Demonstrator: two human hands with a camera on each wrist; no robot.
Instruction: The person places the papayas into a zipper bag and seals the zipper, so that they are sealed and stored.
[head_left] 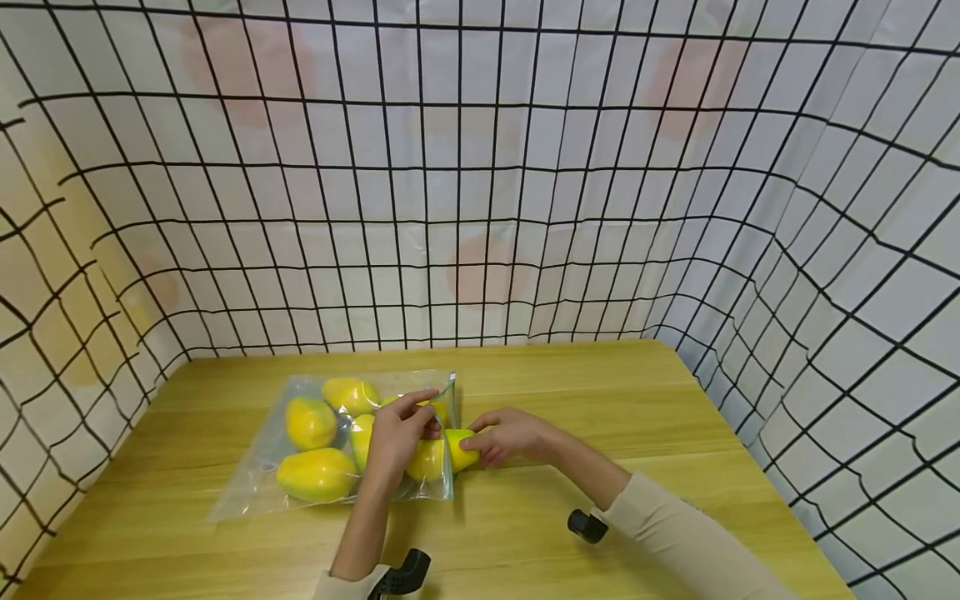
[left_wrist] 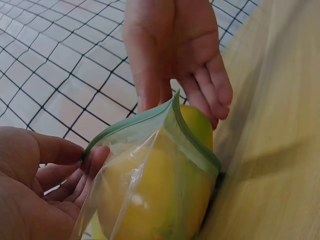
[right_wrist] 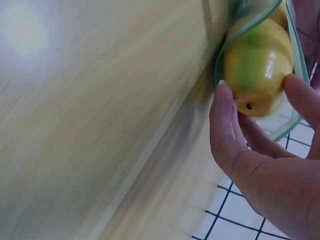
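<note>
A clear zip bag with a green-edged opening lies on the table, holding several yellow mango-like fruits. My left hand pinches the bag's rim between thumb and fingers, and the mouth gapes to the right. At that mouth, a yellow-green mango sits partly inside the bag with its end sticking out. Fingers and thumb of my right hand grip this outer end. A small dark spot shows on the mango's tip in the right wrist view.
The wooden table carries the bag on its left half. Black grid netting over a pale sheet stands behind the table and along both sides. Dark wrist devices sit at both cuffs.
</note>
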